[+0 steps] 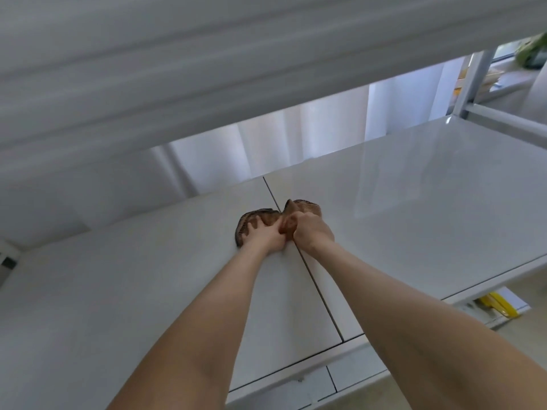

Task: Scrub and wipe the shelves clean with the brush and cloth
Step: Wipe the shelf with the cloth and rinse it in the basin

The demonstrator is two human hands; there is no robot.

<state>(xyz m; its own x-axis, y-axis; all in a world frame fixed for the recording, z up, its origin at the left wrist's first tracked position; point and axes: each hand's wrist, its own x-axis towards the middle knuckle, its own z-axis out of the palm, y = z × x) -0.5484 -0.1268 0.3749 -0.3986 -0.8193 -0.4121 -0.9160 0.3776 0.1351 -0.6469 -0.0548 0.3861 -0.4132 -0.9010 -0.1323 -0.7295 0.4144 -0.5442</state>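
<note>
A brown cloth [307,206] lies bunched on the white shelf [414,208], across the seam between two panels. My left hand [265,234] presses on its left part with fingers spread over it. My right hand [312,229] grips a raised fold of the cloth on the right side. Both arms reach forward from the bottom of the view. No brush is in sight.
The underside of the shelf above [207,69] hangs close over the hands. A white upright post [470,84] stands at the back right. White curtains [281,143] hang behind. A yellow object [500,304] lies on a lower level at the right.
</note>
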